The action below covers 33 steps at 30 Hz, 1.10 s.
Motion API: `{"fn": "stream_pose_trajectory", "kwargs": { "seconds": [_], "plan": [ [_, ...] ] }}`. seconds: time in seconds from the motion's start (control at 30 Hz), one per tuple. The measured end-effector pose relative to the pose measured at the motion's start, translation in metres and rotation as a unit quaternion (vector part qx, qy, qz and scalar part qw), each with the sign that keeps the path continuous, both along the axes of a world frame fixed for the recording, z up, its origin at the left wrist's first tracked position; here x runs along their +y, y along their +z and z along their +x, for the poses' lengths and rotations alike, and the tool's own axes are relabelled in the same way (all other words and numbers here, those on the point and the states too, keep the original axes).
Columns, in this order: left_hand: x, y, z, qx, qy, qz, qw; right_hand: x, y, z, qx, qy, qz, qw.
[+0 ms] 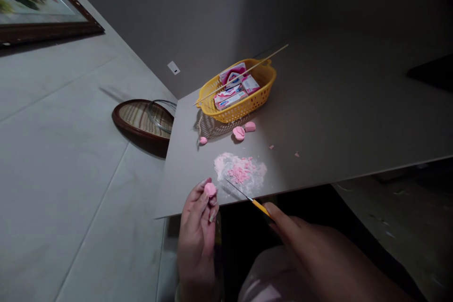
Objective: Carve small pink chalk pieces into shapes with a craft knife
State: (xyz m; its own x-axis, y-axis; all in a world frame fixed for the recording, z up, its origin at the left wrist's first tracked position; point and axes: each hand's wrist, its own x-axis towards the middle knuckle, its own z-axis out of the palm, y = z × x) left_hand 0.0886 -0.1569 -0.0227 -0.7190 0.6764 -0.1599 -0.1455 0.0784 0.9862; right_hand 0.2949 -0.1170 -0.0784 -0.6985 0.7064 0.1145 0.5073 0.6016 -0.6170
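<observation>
Pinched in the fingers of my left hand [201,212] is a rounded pink piece [210,190], held at the front edge of the grey table [180,170]. My right hand [283,222] is closed round the yellow handle of a thin-bladed knife [260,207]. The blade points left, its tip apart from the pink piece. Beyond the blade lies a pile of pink shavings [240,171] with pale powder around it. Two larger pink chunks [239,133] sit farther back, and a small pink lump [203,140] with a cord lies to their left.
A yellow basket [262,99] holding several pink-and-white boxes [231,100] stands at the back by the wall, a thin stick [276,52] across its top. Small pink crumbs [297,154] lie to the right. An oval woven-topped stool [141,122] is beyond the table's left edge.
</observation>
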Motion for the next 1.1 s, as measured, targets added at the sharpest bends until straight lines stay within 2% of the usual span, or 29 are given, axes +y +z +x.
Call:
{"fn": "stream_pose_trajectory", "kwargs": {
  "seconds": [0.1, 0.17, 0.27, 0.37, 0.5, 0.63, 0.83, 1.1],
  "plan": [
    [0.0, -0.005, 0.0, 0.085, -0.009, -0.016, 0.996, 0.003, 0.007, -0.003, -0.015, 0.005, -0.023, 1.0],
    [0.0, -0.011, -0.002, 0.199, -0.014, -0.031, 0.979, 0.005, 0.012, -0.005, -0.029, 0.003, -0.038, 0.999],
    [0.0, -0.022, -0.007, 0.385, -0.02, -0.053, 0.921, 0.007, 0.016, -0.007, -0.053, 0.003, -0.066, 0.996],
    [0.001, -0.028, -0.01, 0.469, -0.047, -0.063, 0.88, 0.007, 0.017, -0.008, -0.076, 0.006, -0.083, 0.994],
    [0.004, -0.028, -0.009, 0.507, -0.07, -0.053, 0.857, 0.007, 0.018, -0.007, -0.107, 0.014, -0.094, 0.99],
    [0.007, -0.028, -0.004, 0.534, -0.052, -0.035, 0.843, 0.007, 0.017, -0.008, -0.121, 0.03, -0.105, 0.987],
    [0.011, -0.032, -0.002, 0.555, -0.012, -0.033, 0.831, 0.006, 0.009, -0.009, -0.104, 0.032, -0.058, 0.992],
    [0.015, -0.036, -0.003, 0.58, -0.006, -0.028, 0.814, -0.002, -0.001, -0.003, -0.075, 0.023, 0.027, 0.997]
  ]
}}
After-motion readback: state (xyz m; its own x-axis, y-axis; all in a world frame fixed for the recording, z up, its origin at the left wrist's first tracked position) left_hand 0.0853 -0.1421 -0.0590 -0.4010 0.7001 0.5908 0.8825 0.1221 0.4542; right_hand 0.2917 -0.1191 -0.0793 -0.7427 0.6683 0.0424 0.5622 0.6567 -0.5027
